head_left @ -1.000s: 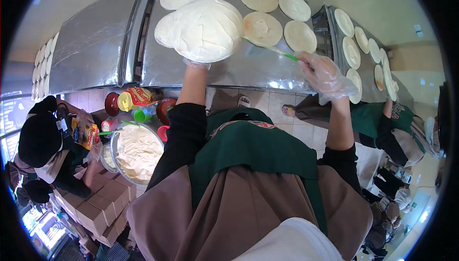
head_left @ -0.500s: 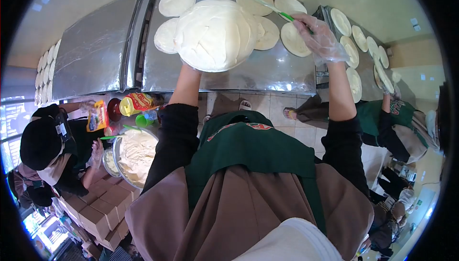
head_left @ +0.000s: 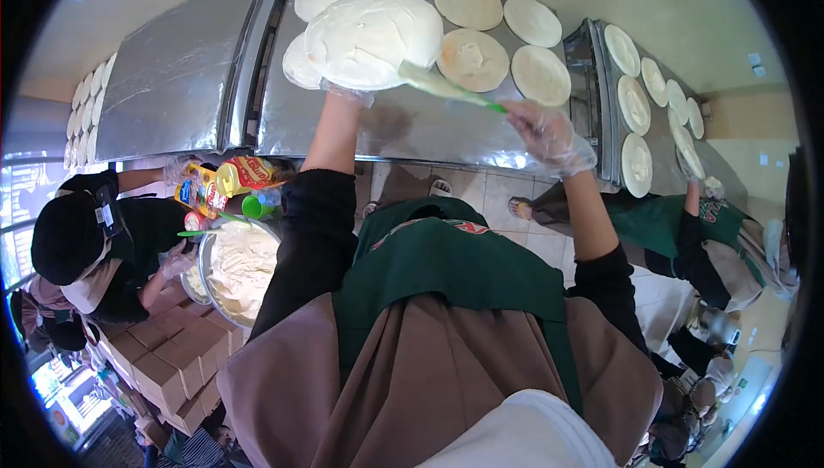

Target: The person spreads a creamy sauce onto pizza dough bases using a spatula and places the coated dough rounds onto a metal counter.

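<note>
A large round disc (head_left: 373,37) coated in white cream is held up over the metal counter (head_left: 412,129). My left hand (head_left: 348,95), in a clear plastic glove, supports it from below; most of its fingers are hidden. The gloved right hand (head_left: 548,138) is closed round the green handle of a spatula (head_left: 442,86). The cream-smeared blade is at the disc's lower right edge. Just right of the disc lies a pale round with a brownish patch (head_left: 473,60), and others lie around it.
A bowl of cream (head_left: 240,271) stands lower left, beside packets, a green cup (head_left: 256,205) and stacked boxes (head_left: 163,352). A co-worker (head_left: 73,236) is at the left, another (head_left: 712,236) at the right. More rounds (head_left: 633,106) lie on the right counter.
My right hand has come down and toward me, bringing the spatula blade from beyond the rounds to the disc's edge. The disc is now held farther from me. The left co-worker's packet has moved right.
</note>
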A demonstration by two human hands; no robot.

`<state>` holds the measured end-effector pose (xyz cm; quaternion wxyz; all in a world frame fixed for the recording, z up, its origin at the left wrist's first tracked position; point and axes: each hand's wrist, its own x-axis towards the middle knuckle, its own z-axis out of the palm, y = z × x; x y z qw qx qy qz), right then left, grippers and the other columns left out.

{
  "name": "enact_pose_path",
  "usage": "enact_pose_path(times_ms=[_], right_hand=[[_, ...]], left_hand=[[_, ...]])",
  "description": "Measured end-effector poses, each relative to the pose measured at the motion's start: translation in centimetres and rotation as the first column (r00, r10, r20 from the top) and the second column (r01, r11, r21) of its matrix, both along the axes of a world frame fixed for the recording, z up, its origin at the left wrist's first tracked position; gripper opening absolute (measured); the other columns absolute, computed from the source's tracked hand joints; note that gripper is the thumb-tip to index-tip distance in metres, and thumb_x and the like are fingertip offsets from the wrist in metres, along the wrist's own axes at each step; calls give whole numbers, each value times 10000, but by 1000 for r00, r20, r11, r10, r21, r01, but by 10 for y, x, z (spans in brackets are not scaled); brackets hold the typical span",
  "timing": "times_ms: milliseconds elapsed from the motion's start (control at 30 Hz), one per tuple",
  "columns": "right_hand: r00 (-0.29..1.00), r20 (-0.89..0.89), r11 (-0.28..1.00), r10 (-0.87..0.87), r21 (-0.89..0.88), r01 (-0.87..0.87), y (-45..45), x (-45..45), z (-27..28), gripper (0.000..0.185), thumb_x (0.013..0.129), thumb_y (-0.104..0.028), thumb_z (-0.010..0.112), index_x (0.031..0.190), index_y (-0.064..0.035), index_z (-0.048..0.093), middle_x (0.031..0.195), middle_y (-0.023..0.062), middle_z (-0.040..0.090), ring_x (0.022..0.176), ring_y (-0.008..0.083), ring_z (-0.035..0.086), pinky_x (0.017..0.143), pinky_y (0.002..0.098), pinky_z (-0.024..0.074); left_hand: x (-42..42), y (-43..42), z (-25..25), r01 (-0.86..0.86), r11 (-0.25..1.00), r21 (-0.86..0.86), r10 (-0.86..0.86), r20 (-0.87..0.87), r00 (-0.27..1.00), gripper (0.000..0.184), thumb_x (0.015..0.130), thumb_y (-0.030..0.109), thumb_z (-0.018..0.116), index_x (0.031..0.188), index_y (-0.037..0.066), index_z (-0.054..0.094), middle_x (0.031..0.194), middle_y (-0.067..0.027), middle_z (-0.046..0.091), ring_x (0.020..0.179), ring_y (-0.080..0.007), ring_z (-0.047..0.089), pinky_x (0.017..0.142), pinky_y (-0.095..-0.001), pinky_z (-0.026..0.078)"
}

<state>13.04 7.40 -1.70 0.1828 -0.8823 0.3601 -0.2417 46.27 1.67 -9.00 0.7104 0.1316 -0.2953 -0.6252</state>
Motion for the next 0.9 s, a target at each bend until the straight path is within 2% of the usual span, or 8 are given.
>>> enact_pose_path(times_ms=[100,200,267,467,600,667,800,900], right_hand=[[1000,15,1000,0,29,-1,8,1,5,219,889,-118,596,1104,-122,640,939,116,670,783,261,651,711,343,517],[991,111,997,-72,14,71,-2,-7,9,214,887,-102,600,1097,-100,639,946,130,671,794,257,655,711,334,516],[972,199,992,-129,15,129,-12,-9,11,216,880,-133,615,1093,-112,643,962,138,670,801,273,663,699,347,523],[970,109,976,-217,15,217,-4,-10,-8,230,893,-69,583,1119,-74,628,918,143,671,790,235,650,736,315,502],[986,64,981,-152,131,143,17,-7,-6,235,867,-71,612,1098,-93,646,928,153,670,788,267,658,683,341,519],[974,226,1000,6,5,-7,16,-7,-3,246,874,-74,606,1116,-103,637,924,153,667,771,272,653,666,342,513],[971,186,978,-152,167,122,-10,-11,29,214,905,-91,573,1113,-64,618,957,166,660,807,270,651,718,328,502],[984,129,975,-122,-167,143,-42,-10,43,224,903,-131,580,1119,-100,625,873,159,655,737,289,638,640,359,497]], left_hand=[[-3,-5,0,-27,998,57,26,12,1000,550,972,389,416,1409,69,317,1384,-136,444,1238,-274,477,1028,-419,434],[-8,-6,7,167,980,-109,-186,-198,962,568,970,423,403,1410,74,317,1385,-140,442,1239,-283,475,1034,-435,426],[-13,-3,17,65,995,76,-57,-97,994,586,971,488,301,1413,104,330,1406,-114,434,1270,-287,445,1045,-458,404],[-26,-6,29,-71,993,93,69,20,997,564,976,465,323,1408,103,331,1407,-114,428,1256,-282,460,1036,-445,418],[-20,-13,17,-119,993,4,118,113,987,545,980,446,336,1404,105,335,1400,-111,436,1246,-277,469,1030,-434,427],[-23,-7,25,-83,996,10,82,72,994,542,981,444,334,1405,106,335,1401,-107,437,1243,-274,471,1027,-429,430],[-24,-9,14,-89,996,23,85,130,988,545,981,444,335,1409,107,331,1402,-103,437,1241,-268,474,1024,-428,432],[-29,-8,10,87,992,86,-82,-66,994,546,980,442,336,1411,108,327,1401,-99,440,1240,-261,476,1023,-426,434]])
